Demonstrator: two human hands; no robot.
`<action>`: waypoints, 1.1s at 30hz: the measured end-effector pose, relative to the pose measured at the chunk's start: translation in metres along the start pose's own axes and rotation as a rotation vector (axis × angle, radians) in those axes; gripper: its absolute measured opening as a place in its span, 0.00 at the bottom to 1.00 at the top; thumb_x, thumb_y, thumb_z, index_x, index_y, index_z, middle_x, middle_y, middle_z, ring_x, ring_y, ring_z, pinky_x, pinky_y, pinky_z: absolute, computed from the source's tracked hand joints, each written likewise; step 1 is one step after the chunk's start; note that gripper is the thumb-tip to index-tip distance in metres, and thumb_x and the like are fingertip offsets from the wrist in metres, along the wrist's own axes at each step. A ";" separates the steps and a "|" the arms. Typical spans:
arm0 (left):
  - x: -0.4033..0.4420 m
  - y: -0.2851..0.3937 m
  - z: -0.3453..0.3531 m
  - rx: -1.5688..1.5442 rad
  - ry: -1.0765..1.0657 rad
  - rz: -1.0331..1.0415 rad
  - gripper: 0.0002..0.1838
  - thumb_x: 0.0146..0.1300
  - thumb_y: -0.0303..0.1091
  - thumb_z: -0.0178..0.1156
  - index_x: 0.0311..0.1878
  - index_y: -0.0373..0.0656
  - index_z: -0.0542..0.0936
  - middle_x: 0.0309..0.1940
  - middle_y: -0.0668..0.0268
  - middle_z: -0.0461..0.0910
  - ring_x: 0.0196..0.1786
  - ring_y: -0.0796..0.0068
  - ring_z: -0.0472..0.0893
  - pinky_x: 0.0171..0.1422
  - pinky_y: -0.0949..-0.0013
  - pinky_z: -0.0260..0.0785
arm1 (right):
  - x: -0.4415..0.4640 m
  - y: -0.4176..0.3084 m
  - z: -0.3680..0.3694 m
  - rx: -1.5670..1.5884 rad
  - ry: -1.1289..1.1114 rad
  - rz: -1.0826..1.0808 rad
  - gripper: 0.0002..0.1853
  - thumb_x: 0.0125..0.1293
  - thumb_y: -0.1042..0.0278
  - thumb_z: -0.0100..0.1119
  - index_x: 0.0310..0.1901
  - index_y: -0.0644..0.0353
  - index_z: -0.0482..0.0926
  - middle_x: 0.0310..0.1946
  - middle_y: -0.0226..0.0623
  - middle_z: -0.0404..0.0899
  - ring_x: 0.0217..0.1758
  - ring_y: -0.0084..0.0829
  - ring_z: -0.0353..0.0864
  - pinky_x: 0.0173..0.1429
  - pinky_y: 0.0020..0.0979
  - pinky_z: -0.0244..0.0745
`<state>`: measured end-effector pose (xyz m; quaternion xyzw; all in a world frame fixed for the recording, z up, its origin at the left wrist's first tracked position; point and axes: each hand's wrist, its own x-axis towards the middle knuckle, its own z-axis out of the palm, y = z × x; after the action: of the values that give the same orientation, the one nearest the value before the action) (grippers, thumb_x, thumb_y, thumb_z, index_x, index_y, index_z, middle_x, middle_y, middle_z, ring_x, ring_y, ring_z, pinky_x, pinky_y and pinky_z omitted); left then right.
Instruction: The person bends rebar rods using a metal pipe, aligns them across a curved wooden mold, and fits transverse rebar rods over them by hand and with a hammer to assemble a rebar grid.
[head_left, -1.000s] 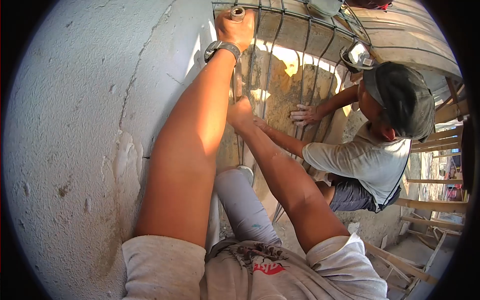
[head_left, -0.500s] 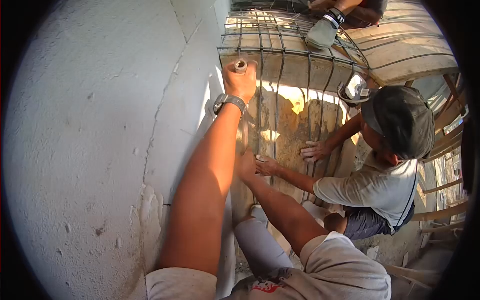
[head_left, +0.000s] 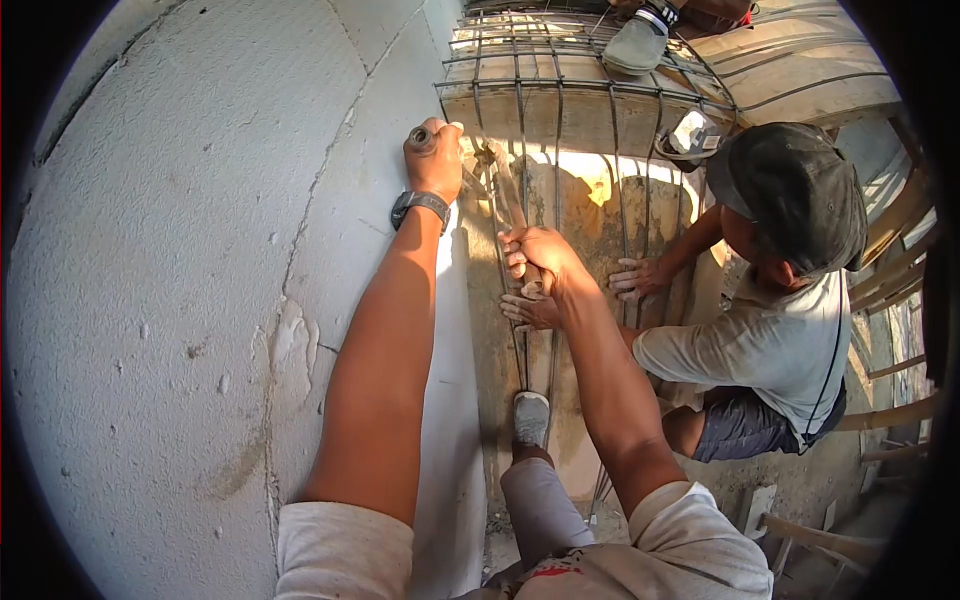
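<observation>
My left hand (head_left: 435, 165), with a watch on the wrist, is closed around a short metal pipe (head_left: 421, 140) beside the grey wall. The pipe's round end faces up; its lower part is mostly hidden by my fist. Lower and to the right, my right hand (head_left: 540, 255) grips the wooden handle of a hammer (head_left: 508, 190). The hammer's head lies near the rebar, to the right of my left hand, and its outline is hard to make out. Just under my right hand is a co-worker's hand (head_left: 530, 312), resting by the bars and boards.
A rebar grid (head_left: 560, 85) spans the top over wooden formwork (head_left: 580, 110). A co-worker in a dark cap (head_left: 790, 195) crouches at the right, one hand (head_left: 638, 278) on the boards. Another person's shoe (head_left: 636, 46) rests on the bars. The rough wall (head_left: 200, 250) fills the left.
My left hand has shifted left with the pipe. My right hand has risen and moved right, bringing the hammer into clearer view. The whole view has tilted slightly.
</observation>
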<state>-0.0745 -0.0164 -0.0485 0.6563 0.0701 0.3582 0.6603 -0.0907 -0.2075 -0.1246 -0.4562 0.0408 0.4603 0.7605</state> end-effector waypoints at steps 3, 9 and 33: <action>-0.020 -0.002 -0.009 0.113 0.061 0.062 0.12 0.66 0.33 0.59 0.28 0.37 0.79 0.21 0.67 0.75 0.25 0.76 0.74 0.33 0.66 0.67 | -0.019 0.019 0.015 -0.386 0.186 -0.068 0.05 0.72 0.72 0.60 0.39 0.61 0.74 0.21 0.29 0.67 0.19 0.23 0.69 0.18 0.29 0.66; -0.009 -0.009 -0.006 0.270 0.093 0.090 0.15 0.67 0.35 0.59 0.26 0.36 0.74 0.21 0.59 0.77 0.27 0.70 0.76 0.36 0.62 0.70 | -0.081 0.156 -0.024 -0.465 0.200 -0.206 0.07 0.72 0.67 0.60 0.42 0.59 0.74 0.23 0.29 0.71 0.18 0.24 0.71 0.20 0.30 0.67; -0.242 0.046 0.046 0.414 -0.215 0.585 0.21 0.56 0.35 0.72 0.19 0.44 0.68 0.14 0.61 0.65 0.16 0.60 0.69 0.23 0.58 0.60 | -0.426 0.369 -0.199 -1.078 0.266 0.018 0.15 0.65 0.63 0.62 0.46 0.66 0.76 0.35 0.58 0.83 0.41 0.62 0.85 0.47 0.52 0.78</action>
<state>-0.2438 -0.1967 -0.0917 0.8021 -0.1190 0.4390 0.3870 -0.5354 -0.5763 -0.2770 -0.8344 -0.1010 0.3611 0.4039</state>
